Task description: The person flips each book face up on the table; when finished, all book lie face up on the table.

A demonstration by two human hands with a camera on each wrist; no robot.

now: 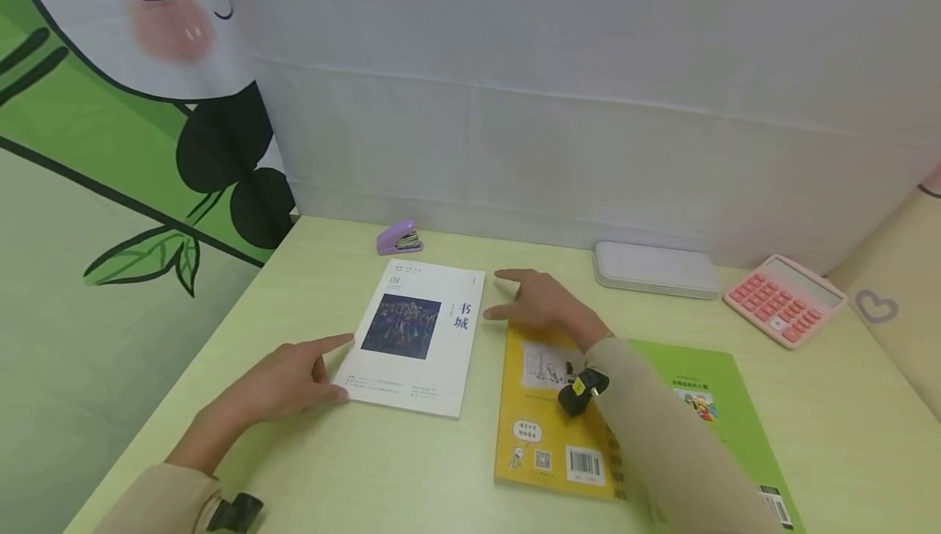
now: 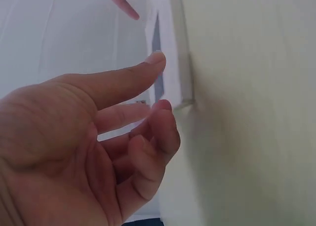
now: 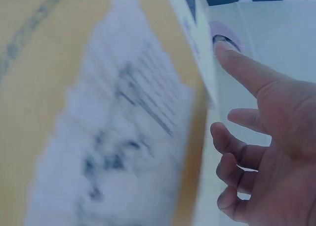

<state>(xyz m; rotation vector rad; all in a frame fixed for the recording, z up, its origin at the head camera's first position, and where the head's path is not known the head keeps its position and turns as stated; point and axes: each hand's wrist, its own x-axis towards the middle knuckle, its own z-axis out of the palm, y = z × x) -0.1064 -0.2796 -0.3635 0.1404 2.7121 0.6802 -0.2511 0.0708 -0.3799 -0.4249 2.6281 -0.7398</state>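
A white paperback point(image 1: 448, 362) with a dark picture on its cover lies flat on the table in the head view. At its left edge is my left hand point(image 1: 287, 383), thumb and index finger spread along the side; whether they touch it I cannot tell. The left wrist view shows that hand's other fingers loosely bent, with nothing in them. Just off the book's right edge, my right hand point(image 1: 540, 301) reaches over the top of a yellow book point(image 1: 529, 411), thumb and index finger apart. It holds nothing in the right wrist view either.
A green book point(image 1: 728, 387) lies partly under the right forearm, beside the yellow one. Along the back stand a purple stapler point(image 1: 397, 238), a pale flat case point(image 1: 654, 269) and a pink calculator point(image 1: 782, 301). A white curtain point(image 1: 588, 109) closes off the table's far side.
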